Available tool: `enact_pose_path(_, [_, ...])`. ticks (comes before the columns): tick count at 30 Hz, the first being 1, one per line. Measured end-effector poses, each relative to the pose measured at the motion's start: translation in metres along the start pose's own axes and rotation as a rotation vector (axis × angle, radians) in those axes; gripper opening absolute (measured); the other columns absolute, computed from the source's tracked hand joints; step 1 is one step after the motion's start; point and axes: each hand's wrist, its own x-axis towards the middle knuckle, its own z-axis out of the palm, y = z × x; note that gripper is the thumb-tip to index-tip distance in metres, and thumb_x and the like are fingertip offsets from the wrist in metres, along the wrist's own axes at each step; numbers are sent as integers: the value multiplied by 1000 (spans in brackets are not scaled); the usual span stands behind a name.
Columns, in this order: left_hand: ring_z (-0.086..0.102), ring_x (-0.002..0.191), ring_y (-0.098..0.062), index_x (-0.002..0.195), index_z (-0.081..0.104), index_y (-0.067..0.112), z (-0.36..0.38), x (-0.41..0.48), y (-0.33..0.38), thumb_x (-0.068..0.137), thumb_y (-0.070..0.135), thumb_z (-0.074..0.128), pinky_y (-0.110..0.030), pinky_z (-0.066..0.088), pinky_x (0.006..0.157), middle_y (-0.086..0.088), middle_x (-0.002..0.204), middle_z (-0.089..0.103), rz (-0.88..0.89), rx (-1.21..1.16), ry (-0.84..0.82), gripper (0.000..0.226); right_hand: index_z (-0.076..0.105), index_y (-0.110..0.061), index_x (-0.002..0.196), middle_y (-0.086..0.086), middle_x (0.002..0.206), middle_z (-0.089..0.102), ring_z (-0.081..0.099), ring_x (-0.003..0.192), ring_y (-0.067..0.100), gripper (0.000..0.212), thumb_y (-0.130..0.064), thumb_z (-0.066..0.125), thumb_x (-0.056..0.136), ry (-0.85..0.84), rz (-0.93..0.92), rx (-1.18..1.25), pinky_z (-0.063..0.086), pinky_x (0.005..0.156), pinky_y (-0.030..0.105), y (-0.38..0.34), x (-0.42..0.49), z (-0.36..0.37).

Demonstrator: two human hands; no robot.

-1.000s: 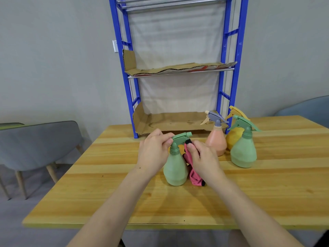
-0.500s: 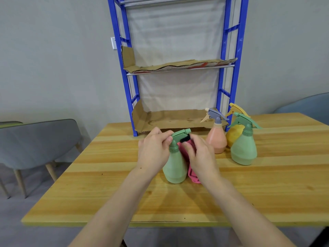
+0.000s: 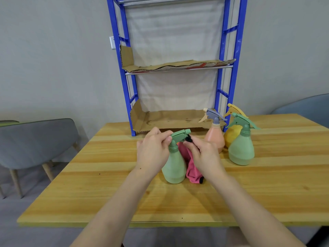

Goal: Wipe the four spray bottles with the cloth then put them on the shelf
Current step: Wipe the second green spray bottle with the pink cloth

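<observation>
The near green spray bottle [image 3: 173,166] stands upright on the table [image 3: 106,193] at centre frame, long axis vertical, nozzle pointing toward the right of the frame. The left hand [image 3: 153,152] approaches from the left and pinches the rear of the spray head [image 3: 179,134] between thumb and curled fingers, steadying the bottle. The right hand [image 3: 204,155] is on the opposite side, fingers curled round the pink cloth [image 3: 192,171], whose black-edged corner is pressed under the nozzle at the trigger; the rest of the cloth hangs down against the bottle's right flank to the table. The wiping stroke therefore runs along the vertical axis, head to base, on the right-hand side. The shelf [image 3: 115,24] stands directly behind the bottle at upper centre, its cardboard-lined bottom tier [image 3: 169,120] holding no bottles. The peach bottle [image 3: 214,139], yellow bottle [image 3: 233,135] and second green bottle [image 3: 241,151] cluster at centre right, nearer the right hand.
</observation>
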Motion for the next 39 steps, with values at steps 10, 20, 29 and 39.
enact_pose_path(10, [52, 79, -17, 113, 74, 37, 4, -5, 2, 104, 34, 57, -40, 44, 83, 8, 86, 46, -67, -69, 35, 20, 68, -27, 81, -10, 67, 66, 58, 64, 15, 25, -26, 58, 104, 75, 386, 228, 43, 57, 24, 2, -39, -5])
enact_pose_path(20, [62, 109, 1, 146, 50, 33, 12, -46, -6, 100, 49, 54, -14, 48, 91, 15, 115, 68, -220, -657, 86, 49, 69, -34, 133, -18, 124, 73, 66, 116, 2, 32, -41, 52, 107, -91, 391, 470, 54, 99, 39, -16, -57, 12])
enact_pose_path(29, [65, 97, 9, 105, 70, 36, 25, -41, -11, 97, 37, 69, -27, 54, 87, 16, 106, 74, -276, -547, 6, 8, 68, -55, 121, -25, 112, 75, 71, 108, 5, 33, -33, 69, 97, -122, 411, 387, 58, 95, 46, -9, -43, 21])
enact_pose_path(39, [70, 96, -1, 108, 74, 25, 30, -37, -13, 96, 43, 68, -32, 56, 90, 15, 102, 76, -276, -386, 62, 22, 56, -45, 141, -11, 135, 67, 72, 110, 8, 48, -20, 64, 102, -262, 404, 328, 54, 105, 45, 8, -53, 19])
